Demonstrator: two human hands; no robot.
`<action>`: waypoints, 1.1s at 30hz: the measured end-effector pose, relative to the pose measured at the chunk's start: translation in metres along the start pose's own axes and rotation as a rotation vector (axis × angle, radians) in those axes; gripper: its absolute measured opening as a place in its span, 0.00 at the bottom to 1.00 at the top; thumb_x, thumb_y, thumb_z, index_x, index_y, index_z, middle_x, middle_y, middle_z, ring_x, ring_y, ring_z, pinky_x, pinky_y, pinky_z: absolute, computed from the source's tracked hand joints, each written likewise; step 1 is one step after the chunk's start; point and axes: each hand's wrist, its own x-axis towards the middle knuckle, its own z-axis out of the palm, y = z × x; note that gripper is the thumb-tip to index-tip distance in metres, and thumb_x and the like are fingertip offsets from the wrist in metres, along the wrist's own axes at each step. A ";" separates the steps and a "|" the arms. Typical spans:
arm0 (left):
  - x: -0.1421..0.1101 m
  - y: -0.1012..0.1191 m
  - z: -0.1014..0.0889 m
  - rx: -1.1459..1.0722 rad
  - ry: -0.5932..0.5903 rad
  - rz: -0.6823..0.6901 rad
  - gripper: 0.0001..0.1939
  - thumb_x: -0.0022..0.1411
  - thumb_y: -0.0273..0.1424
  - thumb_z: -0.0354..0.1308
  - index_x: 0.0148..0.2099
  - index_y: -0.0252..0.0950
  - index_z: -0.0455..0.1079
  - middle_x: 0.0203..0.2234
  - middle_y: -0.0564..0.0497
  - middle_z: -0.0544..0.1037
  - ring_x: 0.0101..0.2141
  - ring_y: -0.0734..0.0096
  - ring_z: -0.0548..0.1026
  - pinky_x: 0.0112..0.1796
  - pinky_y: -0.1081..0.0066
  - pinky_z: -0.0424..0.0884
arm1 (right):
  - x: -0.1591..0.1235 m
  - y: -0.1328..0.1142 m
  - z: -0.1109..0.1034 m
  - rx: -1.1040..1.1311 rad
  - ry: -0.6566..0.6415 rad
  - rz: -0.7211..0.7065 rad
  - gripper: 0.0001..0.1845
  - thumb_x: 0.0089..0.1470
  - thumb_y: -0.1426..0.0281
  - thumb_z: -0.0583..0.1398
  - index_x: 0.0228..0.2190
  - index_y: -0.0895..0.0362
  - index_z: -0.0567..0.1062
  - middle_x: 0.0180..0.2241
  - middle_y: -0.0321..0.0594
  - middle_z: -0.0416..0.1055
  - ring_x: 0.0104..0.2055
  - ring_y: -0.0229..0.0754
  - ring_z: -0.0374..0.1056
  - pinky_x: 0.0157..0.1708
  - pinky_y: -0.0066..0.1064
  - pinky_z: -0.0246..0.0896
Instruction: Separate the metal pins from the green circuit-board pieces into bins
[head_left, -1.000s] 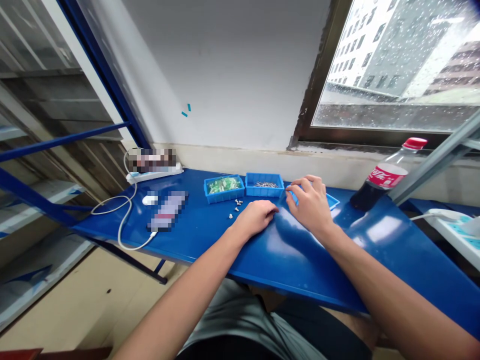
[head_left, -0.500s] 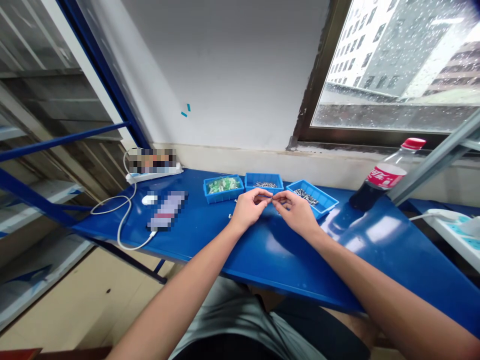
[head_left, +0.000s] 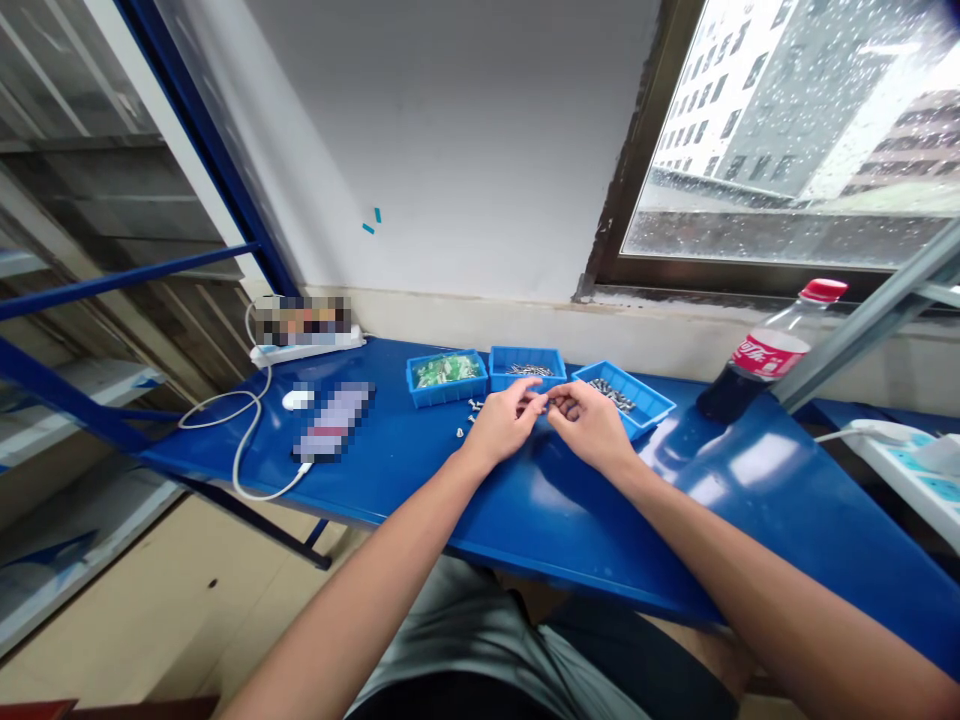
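3 blue bins [head_left: 448,393] stood on the table [head_left: 405,465], beside loose small parts [head_left: 460,433]. The left hand [head_left: 504,425] and the right hand [head_left: 592,428] were partly closed, fingertips close together; whether they gripped something could not be told.

Illegible white lettering [head_left: 756,353] on the red label [head_left: 786,358] of a bottle [head_left: 730,391].

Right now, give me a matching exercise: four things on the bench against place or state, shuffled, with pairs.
1. left hand
2. right hand
3. green contents
4. bottle

A. red cap on, dark liquid inside
B. in the leftmost blue bin
C. in front of the rightmost blue bin
D. nearest the loose small parts

Pairs: 1-D, 2-C, 3-B, 4-A
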 end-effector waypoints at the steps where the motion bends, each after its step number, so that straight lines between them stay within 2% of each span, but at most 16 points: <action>1: 0.000 0.001 -0.001 0.021 -0.013 -0.014 0.16 0.74 0.37 0.56 0.58 0.37 0.76 0.47 0.45 0.86 0.43 0.61 0.86 0.47 0.67 0.80 | 0.000 -0.001 -0.001 0.023 -0.006 -0.007 0.08 0.54 0.70 0.63 0.38 0.54 0.80 0.34 0.41 0.78 0.32 0.44 0.74 0.34 0.37 0.72; 4: 0.000 0.004 -0.005 0.021 -0.038 -0.063 0.17 0.72 0.42 0.59 0.50 0.38 0.83 0.40 0.48 0.87 0.38 0.61 0.86 0.41 0.69 0.80 | 0.000 -0.001 -0.003 0.076 -0.026 -0.044 0.09 0.57 0.70 0.63 0.40 0.53 0.80 0.38 0.42 0.80 0.37 0.46 0.77 0.37 0.38 0.74; 9: 0.001 -0.002 -0.005 -0.060 -0.005 -0.119 0.14 0.69 0.37 0.61 0.49 0.36 0.84 0.39 0.47 0.87 0.37 0.62 0.86 0.40 0.69 0.82 | 0.001 0.001 -0.005 0.023 -0.049 -0.133 0.11 0.58 0.72 0.61 0.42 0.52 0.81 0.41 0.42 0.80 0.43 0.48 0.78 0.43 0.40 0.77; 15: 0.001 -0.004 -0.004 0.019 0.054 -0.107 0.11 0.65 0.30 0.63 0.47 0.36 0.84 0.38 0.47 0.88 0.39 0.61 0.87 0.44 0.67 0.83 | 0.000 -0.002 -0.005 0.097 -0.043 -0.010 0.07 0.61 0.66 0.63 0.39 0.52 0.82 0.40 0.41 0.82 0.39 0.48 0.80 0.43 0.41 0.78; 21: 0.002 -0.001 -0.004 0.040 0.057 -0.092 0.14 0.61 0.22 0.61 0.46 0.36 0.83 0.39 0.48 0.88 0.40 0.63 0.87 0.46 0.67 0.83 | -0.001 0.001 0.000 0.185 -0.073 0.092 0.08 0.59 0.61 0.67 0.38 0.52 0.80 0.36 0.41 0.82 0.38 0.49 0.80 0.40 0.40 0.77; 26: 0.001 0.003 -0.005 0.093 0.074 -0.070 0.13 0.61 0.21 0.61 0.44 0.36 0.83 0.38 0.49 0.88 0.39 0.64 0.86 0.46 0.68 0.82 | -0.002 0.007 0.002 0.252 -0.093 0.159 0.10 0.55 0.62 0.69 0.37 0.53 0.79 0.34 0.41 0.81 0.38 0.48 0.79 0.40 0.39 0.77; 33: 0.001 0.000 -0.005 0.045 0.068 -0.056 0.08 0.64 0.26 0.63 0.45 0.36 0.81 0.39 0.48 0.87 0.40 0.64 0.86 0.45 0.68 0.81 | -0.001 0.003 0.002 0.192 -0.088 0.107 0.11 0.53 0.68 0.66 0.41 0.54 0.79 0.34 0.40 0.79 0.35 0.45 0.76 0.37 0.37 0.76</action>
